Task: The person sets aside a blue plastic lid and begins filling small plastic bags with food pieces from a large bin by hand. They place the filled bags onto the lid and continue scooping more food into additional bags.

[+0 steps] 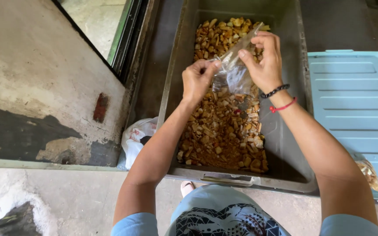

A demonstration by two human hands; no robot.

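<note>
Over the middle of the grey plastic bin (176, 57), a small clear plastic bag (235, 65) is suspended between both hands, above the bed of tan and orange-brown snack pieces (224, 126) that covers the bin floor from the far wall to the near wall. The bag's long axis runs on a slant, from its lower end near the left hand (197, 81) up and away toward the far right, where its top edge ends above the right hand (265, 61). The left hand is closed in a pinch: thumb and forefinger grip the bag's lower left edge, with the remaining fingers curled into the palm. The right hand is partly closed, with the thumb pressed against the bag's right side and the fingers wrapped over its upper edge, so it grasps the bag as well. Both hands touch the bag; neither touches the snack pieces below. The right hand sits slightly farther from the body and higher along the bag than the left. Whether the bag's mouth is open cannot be determined, as the film is crumpled and reflective. The right wrist carries a black bead bracelet (274, 91) and a red cord (283, 105). A pale blue lid (355, 113) lies just beside the bin's right wall, and a white bag (137, 139) rests against the bin's left wall near its near corner.
</note>
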